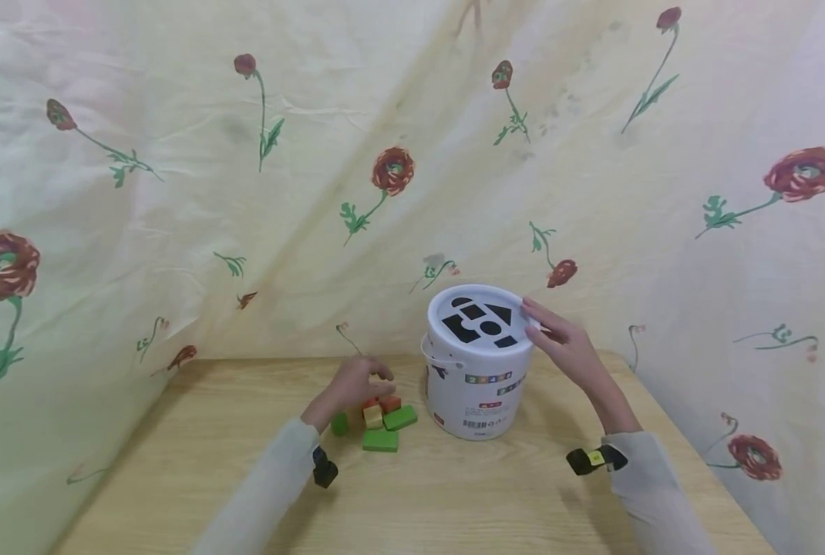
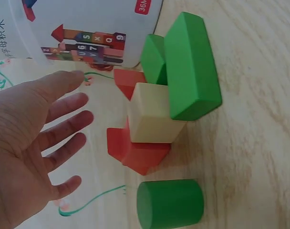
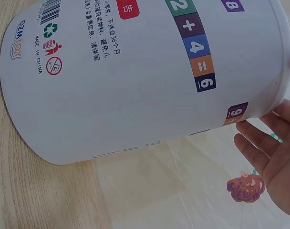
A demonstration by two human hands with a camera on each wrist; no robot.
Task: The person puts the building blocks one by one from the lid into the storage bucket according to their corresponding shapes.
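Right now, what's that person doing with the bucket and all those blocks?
The person's right grip is touching the top edge of the white bucket, which stands upright on the table with its lid on. The lid has dark shapes on it. The left grip is open, holding nothing, close to some loose blocks. They're green, red and cream, bunched on the table to the left of the bucket.
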